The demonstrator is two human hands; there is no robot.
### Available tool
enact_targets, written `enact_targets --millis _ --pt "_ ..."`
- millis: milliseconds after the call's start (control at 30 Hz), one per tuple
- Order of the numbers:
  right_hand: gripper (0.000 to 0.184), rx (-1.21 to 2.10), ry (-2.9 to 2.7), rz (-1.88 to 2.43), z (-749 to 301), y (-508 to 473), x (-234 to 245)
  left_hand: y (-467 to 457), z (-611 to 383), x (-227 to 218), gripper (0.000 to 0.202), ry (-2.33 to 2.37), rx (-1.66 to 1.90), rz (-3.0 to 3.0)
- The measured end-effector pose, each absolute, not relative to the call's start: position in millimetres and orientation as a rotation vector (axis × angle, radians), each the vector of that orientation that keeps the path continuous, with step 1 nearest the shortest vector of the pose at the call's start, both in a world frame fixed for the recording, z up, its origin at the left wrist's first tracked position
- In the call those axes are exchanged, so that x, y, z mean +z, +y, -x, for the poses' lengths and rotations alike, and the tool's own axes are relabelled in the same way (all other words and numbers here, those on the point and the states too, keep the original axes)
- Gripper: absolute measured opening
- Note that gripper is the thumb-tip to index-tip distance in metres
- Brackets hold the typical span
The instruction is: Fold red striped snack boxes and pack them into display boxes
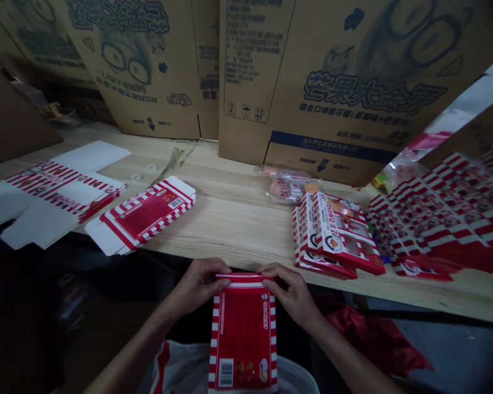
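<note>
Fingers (pixel 221 284) of the left hand (pixel 198 283) and right hand (pixel 291 290) pinch a box (pixel 243 334) by its upper corners, forearms (pixel 142 340) slanting inward.

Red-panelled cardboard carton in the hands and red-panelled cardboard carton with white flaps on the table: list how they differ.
The held carton is pinched by the left hand and right hand; the table carton lies untouched.
The held carton's barcode is at its near end; the table carton's is at its far end.
The table carton shows white flaps; the held carton shows none at its gripped end.
Both are mainly red, with striped edges.
</note>
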State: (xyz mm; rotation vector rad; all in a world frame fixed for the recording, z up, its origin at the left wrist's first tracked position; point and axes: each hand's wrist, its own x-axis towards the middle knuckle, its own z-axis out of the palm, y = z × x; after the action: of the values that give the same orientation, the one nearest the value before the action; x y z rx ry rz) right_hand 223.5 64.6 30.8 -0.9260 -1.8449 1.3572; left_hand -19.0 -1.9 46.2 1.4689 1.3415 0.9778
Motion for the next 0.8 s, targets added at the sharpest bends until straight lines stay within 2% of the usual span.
enact_targets --millis 167,267,400,500,633,800 --pt "0.016 1.298 -1.687 1.078 -218 35 11 -15 -4 20 0.022 1.435 1.200 -1.319" --pt "0.035 1.207 -1.627 1.132 -234 23 8 -16 -9 6 0.024 1.493 1.265 -1.132" --pt "0.012 0.719 -1.296 1.336 -302 38 14 -6 -11 -5 0.031 1.456 1.256 -1.007" --pt "0.024 0.458 -1.071 1.436 -367 75 22 -2 -19 -3 0.032 1.395 1.201 -0.994" --pt "0.037 0.576 -0.985 1.510 -419 136 28 -2 -29 2 0.033 1.432 1.175 -0.975" --pt "0.025 0.800 -1.039 1.551 -430 170 32 -3 -29 8 0.039 1.451 1.134 -0.926"
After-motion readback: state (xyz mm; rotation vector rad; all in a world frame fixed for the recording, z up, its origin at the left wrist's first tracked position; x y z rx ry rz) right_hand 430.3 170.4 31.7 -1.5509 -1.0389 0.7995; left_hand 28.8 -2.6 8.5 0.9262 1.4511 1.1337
